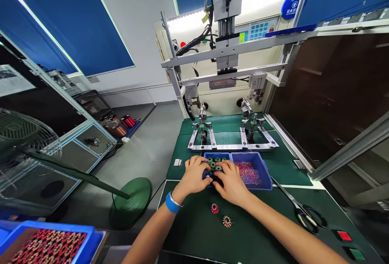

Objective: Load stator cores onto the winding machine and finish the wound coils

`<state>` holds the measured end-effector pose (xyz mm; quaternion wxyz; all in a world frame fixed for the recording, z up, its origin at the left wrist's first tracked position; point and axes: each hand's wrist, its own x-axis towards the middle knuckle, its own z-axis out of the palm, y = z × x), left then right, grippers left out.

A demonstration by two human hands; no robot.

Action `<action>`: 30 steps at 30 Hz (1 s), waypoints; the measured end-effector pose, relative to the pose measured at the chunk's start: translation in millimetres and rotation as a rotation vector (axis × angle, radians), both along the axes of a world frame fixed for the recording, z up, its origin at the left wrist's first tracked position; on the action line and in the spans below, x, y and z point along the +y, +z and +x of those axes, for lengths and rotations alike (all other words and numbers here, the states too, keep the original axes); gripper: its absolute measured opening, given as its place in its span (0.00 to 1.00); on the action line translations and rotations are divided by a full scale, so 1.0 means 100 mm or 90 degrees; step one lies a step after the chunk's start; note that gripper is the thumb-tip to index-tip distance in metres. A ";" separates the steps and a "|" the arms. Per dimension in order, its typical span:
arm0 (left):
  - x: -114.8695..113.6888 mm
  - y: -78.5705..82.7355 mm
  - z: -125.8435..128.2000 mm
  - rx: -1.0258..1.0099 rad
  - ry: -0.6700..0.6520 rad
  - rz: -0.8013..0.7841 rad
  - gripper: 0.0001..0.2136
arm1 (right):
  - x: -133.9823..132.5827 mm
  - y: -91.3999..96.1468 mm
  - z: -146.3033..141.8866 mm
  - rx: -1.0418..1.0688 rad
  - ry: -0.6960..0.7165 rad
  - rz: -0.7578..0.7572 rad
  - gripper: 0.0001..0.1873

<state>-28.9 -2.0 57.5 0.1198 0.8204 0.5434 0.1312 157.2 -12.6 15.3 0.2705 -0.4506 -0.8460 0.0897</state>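
Green stator cores in the blue bin sit under your left hand and right hand, both curled over them; the grip itself is hidden.

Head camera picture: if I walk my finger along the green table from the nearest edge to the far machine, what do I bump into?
Copper-wound coil → red-wound coil → left hand and right hand side by side → blue bin → metal fixture frame → winding machine.

I see small green-and-black toothed stator cores heaped in the left blue tray, at the worktop's middle, partly hidden.
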 end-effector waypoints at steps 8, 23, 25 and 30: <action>-0.15 -0.11 -0.04 0.003 0.028 0.039 0.14 | 0.03 0.05 -0.11 -0.080 -0.009 -0.018 0.06; -0.17 -0.20 0.00 -0.682 0.105 -0.147 0.19 | 0.04 0.08 0.07 0.382 0.056 -0.074 0.05; -0.16 -0.25 0.06 -0.759 0.127 -0.171 0.24 | 0.06 0.08 0.05 0.431 0.061 -0.096 0.06; -0.05 -0.24 0.10 -0.820 0.160 -0.124 0.26 | 0.20 0.12 0.03 0.333 0.085 -0.098 0.05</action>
